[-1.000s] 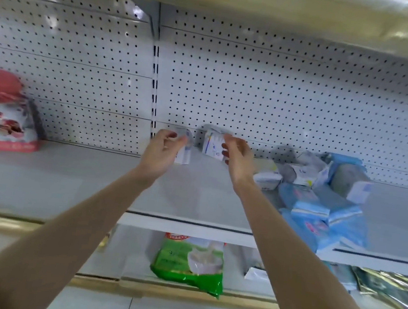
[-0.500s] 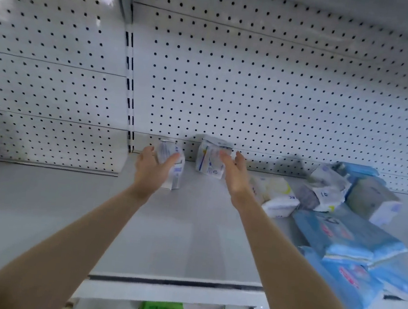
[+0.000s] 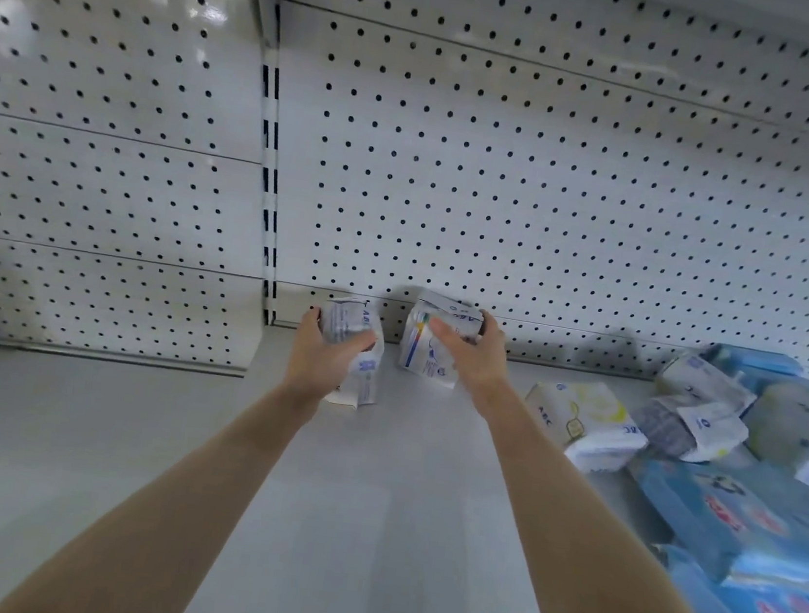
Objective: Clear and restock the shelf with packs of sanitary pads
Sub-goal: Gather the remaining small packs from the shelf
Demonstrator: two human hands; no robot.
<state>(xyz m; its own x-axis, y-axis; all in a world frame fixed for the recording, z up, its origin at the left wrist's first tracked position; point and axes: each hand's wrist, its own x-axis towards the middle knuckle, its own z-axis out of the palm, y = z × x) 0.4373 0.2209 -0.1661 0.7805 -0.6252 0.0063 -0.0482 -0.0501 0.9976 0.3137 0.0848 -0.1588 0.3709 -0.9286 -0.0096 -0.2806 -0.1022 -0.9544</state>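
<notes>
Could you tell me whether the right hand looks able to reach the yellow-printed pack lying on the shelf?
Probably yes: bare shelf lies between the right hand and the yellow-printed pack, but its grip is full with a white pack.

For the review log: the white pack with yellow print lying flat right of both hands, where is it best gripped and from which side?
Probably its left end, from the left front: the white pack with yellow print lies flat, bare shelf borders that end, while other packs crowd its right. Thumb on top, fingers under the soft edge.
</notes>
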